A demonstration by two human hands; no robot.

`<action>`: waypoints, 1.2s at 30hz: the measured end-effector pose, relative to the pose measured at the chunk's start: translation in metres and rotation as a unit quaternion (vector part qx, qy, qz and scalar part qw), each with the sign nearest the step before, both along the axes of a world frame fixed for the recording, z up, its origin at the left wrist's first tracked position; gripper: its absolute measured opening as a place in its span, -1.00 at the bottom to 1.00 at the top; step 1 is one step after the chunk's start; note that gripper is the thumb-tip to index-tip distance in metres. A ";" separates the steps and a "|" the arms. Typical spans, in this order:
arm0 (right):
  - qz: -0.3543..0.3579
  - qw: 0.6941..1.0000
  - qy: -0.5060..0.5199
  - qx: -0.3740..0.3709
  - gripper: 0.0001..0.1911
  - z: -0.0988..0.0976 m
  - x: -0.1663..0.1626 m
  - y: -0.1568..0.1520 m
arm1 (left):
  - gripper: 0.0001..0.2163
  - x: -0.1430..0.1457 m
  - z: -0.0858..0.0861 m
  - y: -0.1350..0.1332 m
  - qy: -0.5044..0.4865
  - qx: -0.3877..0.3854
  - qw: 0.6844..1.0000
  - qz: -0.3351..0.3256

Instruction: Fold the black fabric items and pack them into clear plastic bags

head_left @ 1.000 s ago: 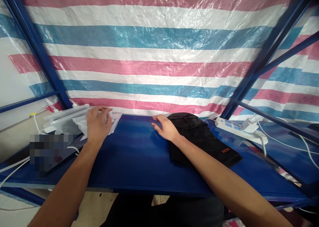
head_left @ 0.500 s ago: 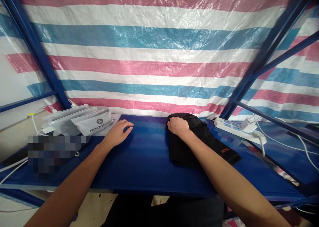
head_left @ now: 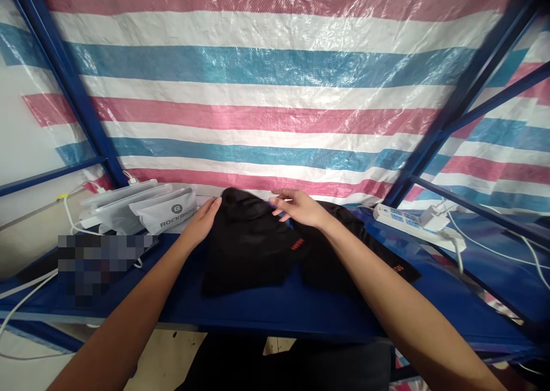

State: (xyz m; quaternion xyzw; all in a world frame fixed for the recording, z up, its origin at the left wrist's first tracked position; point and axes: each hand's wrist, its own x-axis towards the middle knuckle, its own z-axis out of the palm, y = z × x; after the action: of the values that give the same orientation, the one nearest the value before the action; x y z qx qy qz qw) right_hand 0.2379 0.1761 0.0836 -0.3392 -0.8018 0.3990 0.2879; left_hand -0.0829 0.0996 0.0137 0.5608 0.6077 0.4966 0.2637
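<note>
A black fabric piece [head_left: 249,248] with small orange lettering lies flat in the middle of the blue shelf [head_left: 266,311]. My left hand [head_left: 204,219] rests against its upper left edge with fingers stretched out. My right hand [head_left: 301,208] hovers over its upper right corner, fingers spread and holding nothing. Partly under my right forearm lies a stack of more black fabric [head_left: 356,248], also with orange lettering.
White packaged pouches [head_left: 146,210] marked ROCKBROS lean at the back left. A white power strip [head_left: 415,219] with plugs and cables sits at the right. Blue shelf posts [head_left: 64,76] stand on both sides, with a striped tarp [head_left: 275,93] behind.
My right hand took one black piece off the stack and laid it leftward on the shelf. My left hand left the white pouches and came to the piece's left edge.
</note>
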 end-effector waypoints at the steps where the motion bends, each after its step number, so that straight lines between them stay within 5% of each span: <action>1: 0.007 0.998 -0.030 0.048 -0.50 -0.007 -0.001 0.000 | -0.41 -0.002 0.001 0.000 0.008 -0.003 1.000 0.021; 4: 0.075 0.970 -0.123 0.195 -0.58 -0.030 0.000 0.003 | -0.44 -0.012 0.001 0.001 0.014 -0.006 0.998 0.057; 7: 0.128 0.940 -0.180 0.258 -0.64 -0.042 0.004 0.002 | -0.44 -0.024 -0.002 0.005 0.055 -0.001 0.996 0.076; 10: 0.130 0.941 -0.211 0.232 -0.68 -0.041 0.005 -0.005 | -0.43 -0.027 0.004 0.005 0.205 0.057 0.971 0.111; 13: 0.130 0.964 -0.202 0.117 -0.45 -0.038 0.002 -0.011 | -0.56 -0.001 0.025 -0.011 0.319 0.166 0.927 0.106; 15: 0.128 0.976 -0.172 0.035 -0.34 -0.038 -0.001 -0.011 | -0.69 0.036 0.040 -0.032 0.348 0.170 0.921 0.038; 17: 0.086 0.987 -0.135 0.024 -0.35 -0.040 -0.003 -0.006 | -0.70 0.081 0.045 -0.058 0.351 0.106 0.923 -0.114; 19: 0.007 0.989 -0.118 0.093 -0.44 -0.043 -0.002 0.000 | -0.65 0.124 0.037 -0.081 0.367 0.066 0.906 -0.200; 22: -0.088 0.963 -0.151 0.204 -0.62 -0.048 0.003 0.008 | -0.48 0.169 0.012 -0.101 0.422 0.062 0.881 -0.205; 25: -0.113 0.943 -0.218 0.223 -0.62 -0.051 0.006 0.011 | -0.66 0.184 -0.004 -0.105 0.446 0.067 0.868 -0.210; 30: -0.137 0.935 -0.274 0.180 -0.51 -0.052 0.003 0.009 | -0.66 0.181 -0.001 -0.112 0.435 0.089 0.857 -0.263; 36: -0.146 0.943 -0.275 0.122 -0.47 -0.052 0.003 0.011 | -0.58 0.181 0.004 -0.124 0.284 0.120 0.901 -0.305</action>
State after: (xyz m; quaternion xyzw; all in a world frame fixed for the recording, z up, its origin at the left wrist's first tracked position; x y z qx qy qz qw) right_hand 0.2409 0.1871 0.0317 -0.5111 -0.8340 0.1430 0.1508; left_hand 0.0978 -0.0241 0.0172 0.8636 0.3915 0.2802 0.1492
